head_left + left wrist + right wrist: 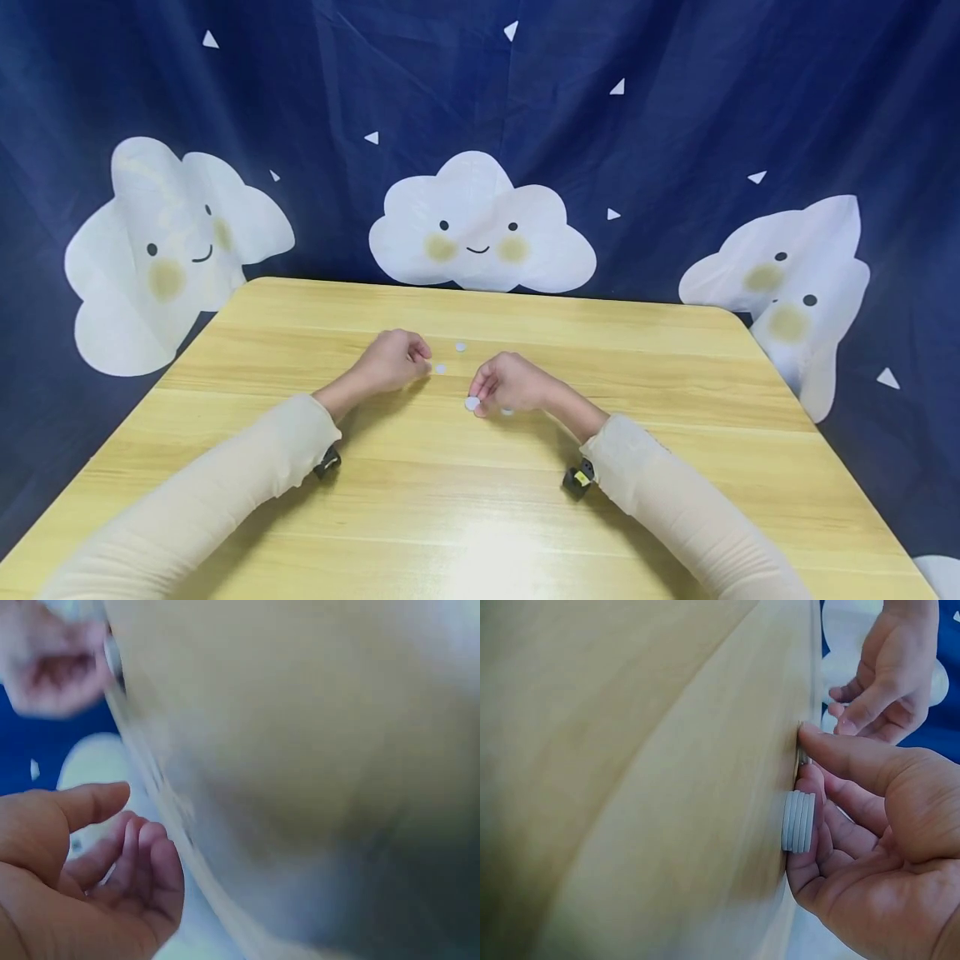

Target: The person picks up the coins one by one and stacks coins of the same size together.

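My right hand [512, 383] pinches a coin-like pale disc [472, 403] between thumb and fingertips, low over the table. Beside its fingers in the right wrist view stands a neat stack of several grey-white discs [799, 821]. The head view shows just a sliver of that stack [507, 411] under the hand. To the left, my left hand [392, 360] holds nothing; its fingers curl loosely, with the thumb apart from them in the left wrist view. One loose disc [440, 368] lies right by the left fingertips, and another disc [461, 347] lies a little farther back.
A light wooden table [420, 500] spreads beneath both forearms. Behind it hangs a dark blue curtain [450, 83] printed with smiling clouds and small white triangles. Small black devices [577, 479] are worn at the wrists, below the sleeve cuffs.
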`<state>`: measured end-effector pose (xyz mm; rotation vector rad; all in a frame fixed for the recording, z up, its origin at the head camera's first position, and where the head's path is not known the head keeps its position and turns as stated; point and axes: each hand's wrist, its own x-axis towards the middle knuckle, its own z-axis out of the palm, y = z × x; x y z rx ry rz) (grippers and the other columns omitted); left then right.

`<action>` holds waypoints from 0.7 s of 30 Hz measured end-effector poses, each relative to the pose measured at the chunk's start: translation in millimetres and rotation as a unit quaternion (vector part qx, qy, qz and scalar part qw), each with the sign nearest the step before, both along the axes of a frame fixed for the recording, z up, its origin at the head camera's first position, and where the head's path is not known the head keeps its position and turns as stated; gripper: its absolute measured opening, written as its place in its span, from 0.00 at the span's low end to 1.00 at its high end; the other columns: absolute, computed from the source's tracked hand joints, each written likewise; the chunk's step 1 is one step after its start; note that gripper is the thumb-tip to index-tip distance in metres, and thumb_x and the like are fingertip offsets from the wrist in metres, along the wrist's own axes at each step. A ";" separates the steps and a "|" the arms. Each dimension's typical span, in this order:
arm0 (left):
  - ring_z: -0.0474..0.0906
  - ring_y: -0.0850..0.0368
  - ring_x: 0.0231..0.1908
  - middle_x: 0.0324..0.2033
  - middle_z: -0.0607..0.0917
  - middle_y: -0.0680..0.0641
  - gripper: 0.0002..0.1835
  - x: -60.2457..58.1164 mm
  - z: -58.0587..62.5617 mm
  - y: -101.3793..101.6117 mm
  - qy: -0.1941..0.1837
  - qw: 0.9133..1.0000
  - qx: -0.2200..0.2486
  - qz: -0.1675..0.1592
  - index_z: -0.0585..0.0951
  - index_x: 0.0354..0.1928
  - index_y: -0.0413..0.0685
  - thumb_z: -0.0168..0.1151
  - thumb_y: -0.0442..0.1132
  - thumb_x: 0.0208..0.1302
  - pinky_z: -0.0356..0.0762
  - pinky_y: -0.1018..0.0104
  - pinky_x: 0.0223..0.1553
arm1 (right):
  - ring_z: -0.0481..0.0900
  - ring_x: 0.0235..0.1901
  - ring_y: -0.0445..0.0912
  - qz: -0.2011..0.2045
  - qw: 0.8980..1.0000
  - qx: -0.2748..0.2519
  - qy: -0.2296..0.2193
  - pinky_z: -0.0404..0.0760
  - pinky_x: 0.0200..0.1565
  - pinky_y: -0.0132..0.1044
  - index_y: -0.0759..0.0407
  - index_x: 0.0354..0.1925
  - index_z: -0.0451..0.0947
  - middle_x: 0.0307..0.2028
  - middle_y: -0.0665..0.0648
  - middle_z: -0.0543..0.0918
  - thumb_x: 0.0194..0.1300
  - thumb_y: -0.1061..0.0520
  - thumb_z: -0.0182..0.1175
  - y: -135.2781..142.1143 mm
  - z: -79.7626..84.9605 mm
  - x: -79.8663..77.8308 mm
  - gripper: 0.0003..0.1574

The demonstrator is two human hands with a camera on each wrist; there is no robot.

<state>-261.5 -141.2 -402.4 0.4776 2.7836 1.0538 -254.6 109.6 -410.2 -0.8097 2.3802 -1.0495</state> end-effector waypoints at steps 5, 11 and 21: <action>0.79 0.56 0.33 0.31 0.85 0.50 0.06 -21.8 -1.9 -25.3 0.031 0.999 -0.017 -0.032 0.86 0.40 0.39 0.70 0.34 0.64 0.77 0.63 0.38 | 0.82 0.34 0.42 -0.005 1.000 0.003 -0.002 0.83 0.43 0.32 0.62 0.35 0.85 0.30 0.51 0.86 0.54 0.65 0.77 -0.3 0.8 0.8 0.11; 0.82 0.57 0.37 0.33 0.86 0.50 0.07 -42.2 -6.7 -36.4 0.019 0.997 -0.026 -0.066 0.86 0.41 0.40 0.72 0.33 0.62 0.81 0.60 0.46 | 0.82 0.34 0.43 -0.011 1.000 0.002 -0.013 0.83 0.43 0.33 0.62 0.36 0.85 0.31 0.52 0.86 0.54 0.66 0.77 1.1 1.6 2.5 0.11; 0.84 0.53 0.40 0.37 0.87 0.47 0.13 -61.7 -8.1 -36.3 -0.019 0.996 -0.003 -0.092 0.85 0.48 0.38 0.73 0.30 0.61 0.81 0.59 0.48 | 0.83 0.34 0.43 -0.011 1.000 0.004 -0.009 0.83 0.42 0.33 0.62 0.36 0.85 0.31 0.51 0.86 0.54 0.66 0.77 0.0 1.3 2.5 0.11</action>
